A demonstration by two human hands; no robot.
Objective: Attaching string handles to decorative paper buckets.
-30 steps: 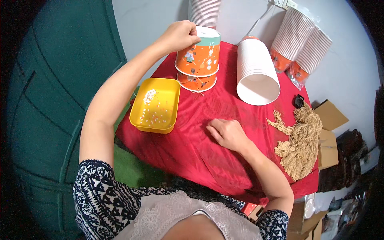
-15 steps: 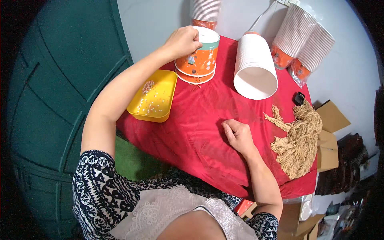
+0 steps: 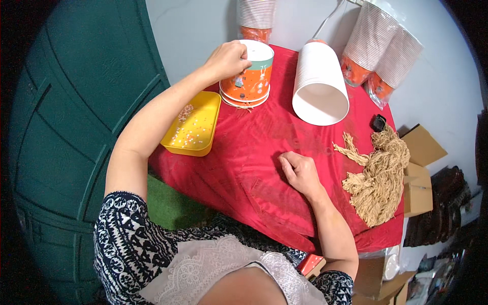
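My left hand (image 3: 227, 59) grips the rim of an upside-down orange paper cup (image 3: 250, 76) with a teal band, the top one of a short stack at the far side of the red cloth (image 3: 264, 168). My right hand (image 3: 301, 172) rests on the cloth nearer to me, fingers curled loosely, holding nothing. A yellow tray (image 3: 194, 127) with small pale beads sits at the cloth's left edge, under my left forearm.
A stack of white cups (image 3: 319, 84) lies on its side, mouth toward me. A bundle of tan twine (image 3: 378, 173) lies at the right with a small black object (image 3: 378, 122) beside it. Bagged cup stacks (image 3: 381, 51) lean on the wall. Cardboard boxes (image 3: 422, 173) stand at right.
The view has shifted slightly. My left hand stays on the orange cup's rim, and my right hand has slid a little to the right on the cloth.
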